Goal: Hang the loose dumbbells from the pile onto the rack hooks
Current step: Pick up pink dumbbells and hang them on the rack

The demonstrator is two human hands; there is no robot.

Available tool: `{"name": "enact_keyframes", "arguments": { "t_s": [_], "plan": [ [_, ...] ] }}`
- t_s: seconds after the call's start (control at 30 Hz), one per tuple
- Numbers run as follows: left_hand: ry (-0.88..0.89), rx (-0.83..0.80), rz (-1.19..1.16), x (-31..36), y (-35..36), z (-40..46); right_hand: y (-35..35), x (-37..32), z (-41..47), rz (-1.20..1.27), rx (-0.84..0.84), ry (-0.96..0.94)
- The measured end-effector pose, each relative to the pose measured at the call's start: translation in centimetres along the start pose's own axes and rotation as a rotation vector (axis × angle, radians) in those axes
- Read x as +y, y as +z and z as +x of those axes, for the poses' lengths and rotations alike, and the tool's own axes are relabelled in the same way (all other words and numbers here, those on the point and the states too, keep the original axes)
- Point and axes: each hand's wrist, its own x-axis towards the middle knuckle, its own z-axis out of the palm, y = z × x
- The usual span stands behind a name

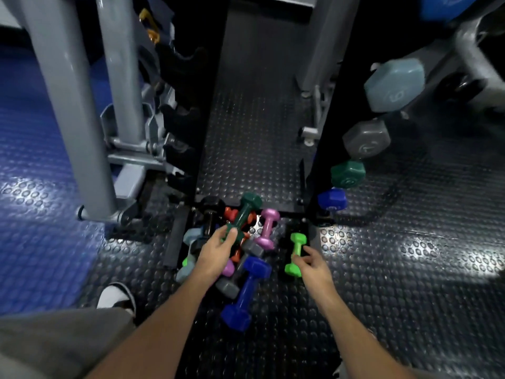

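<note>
I have my left hand [218, 248] closed around the near end of the dark green dumbbell [244, 214], with my fingers [232, 236] wrapped over its lower head, and the rest of it sticks up and away from my fingers toward the rack. My right hand [314, 262] is closing on the bright green dumbbell [295, 254]; the thumb and fingers touch its bar and near head, but I cannot tell if they have a firm hold yet. I think both will feel hard and stiff and a bit heavy for their size, and the shiny coat looks smooth, so they could slip. The thin bar in the middle looks like the best place to hold, since the fat six-sided heads on each side would stop a hand from sliding off. The dark green one is bigger and glossy, and the bright green one is small and stubby. Both are in the pile [232, 258] on the bumpy black floor [396, 269], at the foot of the rack. Just past my left fingers lies a pink dumbbell [269, 228], and below them, nearer to me, a blue dumbbell [246, 291] and some gray ones. Up and to the right of my right fingers, four dumbbells already hang on the rack [325, 149]: blue, green, gray and pale blue. The dark hooks [179, 116] up and to the left of my left fingers look free.
</note>
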Motion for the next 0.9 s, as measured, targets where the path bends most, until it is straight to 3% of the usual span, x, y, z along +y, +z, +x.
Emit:
{"name": "enact_keyframes", "arguments": {
  "t_s": [0.23, 0.33, 0.47, 0.6, 0.77, 0.9],
  "plan": [
    [-0.179, 0.098, 0.055, -7.5, 0.4, 1.8, 4.5, 1.4, 2.8, -0.202, -0.124, 0.004],
    [-0.232, 0.164, 0.018, -10.0, 0.6, 2.4, 7.9, 1.7, 3.9, -0.332, -0.159, -0.087],
    [-0.340, 0.409, 0.019, -12.9, 0.0, 2.8, 13.5, 2.0, 4.6, -0.546, -0.325, -0.316],
    [-0.534, 0.681, -0.131, -14.8, -0.8, 2.8, 18.4, 2.1, 5.9, -0.677, -0.422, -0.342],
    [-0.678, 0.520, -0.502, -18.5, -1.1, 3.4, 21.0, 3.1, 7.5, -0.753, -0.448, -0.266],
    [-0.685, 0.335, -0.643, -19.3, -0.4, 4.4, 21.5, 3.7, 8.1, -0.818, -0.464, -0.307]
  ]
}}
